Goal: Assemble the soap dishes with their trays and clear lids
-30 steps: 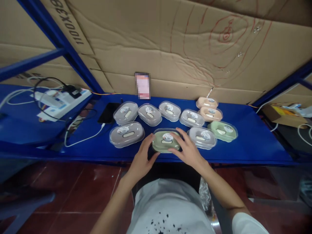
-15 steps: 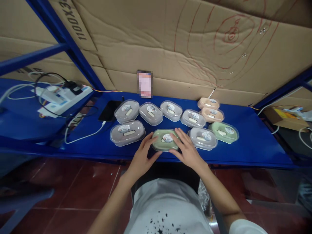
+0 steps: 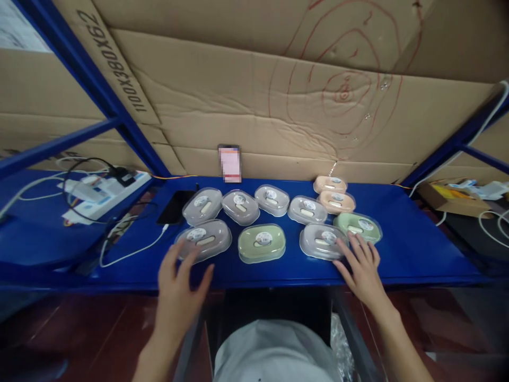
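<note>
Several oval lidded boxes with round stickers rest on the blue table (image 3: 413, 254). A green box (image 3: 261, 254) lies at the front middle, between my hands. My left hand (image 3: 181, 286) is spread, its fingertips over the near side of the front-left grey box (image 3: 214, 232). My right hand (image 3: 362, 265) has its fingers apart at the right end of another grey box (image 3: 314, 241), close to a second green box (image 3: 368, 228). Further grey boxes (image 3: 272, 199) form a row behind, and two orange boxes (image 3: 330, 184) sit at the back right.
A dark phone (image 3: 175, 208) with a white cable lies left of the boxes. A power strip (image 3: 107, 196) with tangled cables is at the far left. Another phone (image 3: 230, 163) leans on the cardboard wall (image 3: 207, 95). A small carton (image 3: 457, 201) stands right, beyond the blue frame.
Both hands have left the middle green box and moved apart, left hand to the left, right hand to the right. The camera view has shifted, too.
</note>
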A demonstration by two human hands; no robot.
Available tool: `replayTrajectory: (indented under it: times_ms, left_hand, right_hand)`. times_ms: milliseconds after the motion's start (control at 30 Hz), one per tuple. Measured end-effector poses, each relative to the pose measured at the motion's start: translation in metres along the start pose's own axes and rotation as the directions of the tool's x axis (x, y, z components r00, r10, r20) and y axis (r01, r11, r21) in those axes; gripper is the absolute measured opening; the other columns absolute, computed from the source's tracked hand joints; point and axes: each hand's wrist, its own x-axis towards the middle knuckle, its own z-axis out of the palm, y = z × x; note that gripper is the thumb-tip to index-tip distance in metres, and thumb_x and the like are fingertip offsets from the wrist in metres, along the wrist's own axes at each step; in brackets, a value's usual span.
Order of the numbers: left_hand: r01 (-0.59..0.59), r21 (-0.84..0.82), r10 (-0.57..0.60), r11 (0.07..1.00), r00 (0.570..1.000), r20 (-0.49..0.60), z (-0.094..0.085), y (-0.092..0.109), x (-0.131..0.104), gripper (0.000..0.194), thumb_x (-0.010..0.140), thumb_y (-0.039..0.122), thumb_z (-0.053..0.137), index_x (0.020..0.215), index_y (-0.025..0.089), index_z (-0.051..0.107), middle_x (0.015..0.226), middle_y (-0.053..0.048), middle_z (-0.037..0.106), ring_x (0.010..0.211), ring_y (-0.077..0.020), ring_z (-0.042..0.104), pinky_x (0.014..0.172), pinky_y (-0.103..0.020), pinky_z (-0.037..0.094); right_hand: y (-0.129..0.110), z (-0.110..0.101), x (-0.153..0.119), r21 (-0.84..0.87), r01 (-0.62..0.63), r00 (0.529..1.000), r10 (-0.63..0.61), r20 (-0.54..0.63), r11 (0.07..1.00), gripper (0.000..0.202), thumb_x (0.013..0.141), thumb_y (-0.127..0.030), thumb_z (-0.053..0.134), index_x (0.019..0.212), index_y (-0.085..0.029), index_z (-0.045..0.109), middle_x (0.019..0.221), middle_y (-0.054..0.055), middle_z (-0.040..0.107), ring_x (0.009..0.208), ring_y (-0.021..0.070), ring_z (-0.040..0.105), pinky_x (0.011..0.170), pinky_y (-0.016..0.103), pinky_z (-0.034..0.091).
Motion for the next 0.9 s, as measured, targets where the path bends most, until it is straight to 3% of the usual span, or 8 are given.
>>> replayTrajectory:
  times_ms: [133,333,467,600,667,767,800,900]
  left_hand:
    - [-0.021,0.017,0.02,1.0,0.997,0.078,0.0,-0.032,0.007,0.068,0.1,0.03,0.069,0.163,0.032,0.044,0.17,-0.018,0.04,0.158,-0.0453,0.039,0.124,-0.073,0.04]
    - [-0.108,-0.008,0.108,0.994,0.981,0.163,0.022,-0.023,0.013,0.059,0.101,0.035,0.068,0.157,0.033,0.051,0.167,-0.016,0.045,0.153,-0.0438,0.047,0.119,-0.066,0.047]
    - [-0.152,0.032,0.144,0.988,0.974,0.172,0.025,-0.02,0.029,0.053,0.104,0.04,0.065,0.155,0.029,0.052,0.157,-0.021,0.054,0.14,-0.0425,0.059,0.108,-0.061,0.053]
    - [-0.243,0.048,0.231,0.969,0.956,0.18,0.026,-0.023,0.06,0.048,0.104,0.042,0.064,0.15,0.028,0.057,0.154,-0.019,0.059,0.139,-0.0398,0.061,0.11,-0.057,0.051]
    - [-0.291,0.021,0.282,0.956,0.94,0.194,0.031,-0.022,0.086,0.048,0.104,0.043,0.064,0.148,0.028,0.059,0.153,-0.017,0.061,0.139,-0.0376,0.061,0.113,-0.055,0.049]
    - [-0.351,-0.073,0.358,0.933,0.893,0.275,0.047,-0.015,0.136,0.046,0.106,0.045,0.058,0.147,0.025,0.061,0.147,-0.015,0.066,0.135,-0.0331,0.064,0.115,-0.05,0.05]
    - [-0.376,-0.096,0.386,0.922,0.859,0.337,0.056,-0.012,0.153,0.045,0.107,0.045,0.056,0.146,0.023,0.061,0.147,-0.015,0.066,0.134,-0.0319,0.064,0.115,-0.048,0.05]
    - [-0.467,-0.108,0.442,0.878,0.703,0.557,0.088,0.001,0.201,0.045,0.107,0.042,0.056,0.145,0.02,0.061,0.15,-0.014,0.063,0.137,-0.0316,0.061,0.114,-0.046,0.048]
  right_hand:
    - [0.037,0.003,-0.006,-0.043,-0.067,0.998,0.067,0.004,0.997,0.067,0.108,-0.043,0.054,0.171,-0.042,0.032,0.18,0.008,0.029,0.165,0.0407,0.028,0.128,0.069,0.026]
    - [0.049,0.0,0.02,0.05,-0.09,0.995,0.088,0.045,0.995,0.052,0.111,-0.047,0.046,0.161,-0.037,0.052,0.172,0.01,0.045,0.16,0.0368,0.041,0.126,0.069,0.028]
    - [0.083,-0.015,0.067,0.249,-0.147,0.986,0.162,-0.041,0.957,0.05,0.111,-0.048,0.042,0.154,-0.028,0.06,0.161,0.013,0.059,0.151,0.0325,0.054,0.124,0.061,0.04]
    - [0.108,-0.017,0.145,0.351,-0.124,0.977,0.052,0.207,0.928,0.05,0.11,-0.053,0.042,0.137,-0.024,0.073,0.139,0.013,0.075,0.131,0.0325,0.071,0.114,0.054,0.054]
    - [0.101,-0.01,0.187,0.364,-0.079,0.954,-0.036,0.297,0.928,0.048,0.109,-0.051,0.045,0.135,-0.024,0.074,0.137,0.012,0.076,0.128,0.0321,0.073,0.112,0.053,0.055]
    - [0.064,0.011,0.242,0.381,-0.009,0.906,-0.153,0.395,0.925,0.045,0.108,-0.047,0.05,0.14,-0.023,0.07,0.143,0.01,0.074,0.132,0.0295,0.07,0.116,0.051,0.053]
    - [0.046,0.02,0.256,0.386,0.01,0.878,-0.193,0.438,0.922,0.045,0.107,-0.048,0.053,0.142,-0.023,0.069,0.144,0.01,0.073,0.132,0.0286,0.07,0.116,0.048,0.053]
    - [-0.012,0.049,0.288,0.38,0.045,0.79,-0.265,0.552,0.924,0.061,0.1,-0.058,0.067,0.148,-0.022,0.064,0.152,0.014,0.066,0.138,0.0324,0.066,0.117,0.047,0.053]
